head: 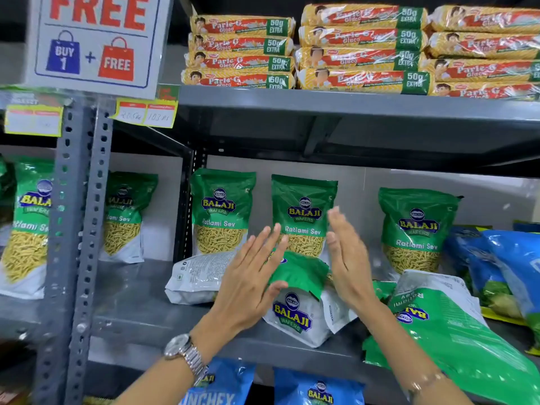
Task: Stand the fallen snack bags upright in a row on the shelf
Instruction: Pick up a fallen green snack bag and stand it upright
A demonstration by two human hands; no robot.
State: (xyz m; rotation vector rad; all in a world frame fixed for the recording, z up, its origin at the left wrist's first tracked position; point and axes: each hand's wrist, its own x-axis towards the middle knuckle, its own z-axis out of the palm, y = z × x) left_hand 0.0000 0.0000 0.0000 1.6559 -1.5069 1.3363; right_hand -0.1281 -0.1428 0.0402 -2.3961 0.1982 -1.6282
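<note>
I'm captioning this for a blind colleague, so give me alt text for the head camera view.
Two open hands, left hand and right hand, flank a fallen green-and-white snack bag on a grey shelf. Three Ratlami Sev bags stand upright behind; two more bags lie fallen either side. Biscuit packs are stacked on the shelf above.

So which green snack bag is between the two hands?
The crumpled bag lying at the shelf front, between the left hand and right hand. Other fallen bags lie off to each side, and the standing ones are behind.
</note>
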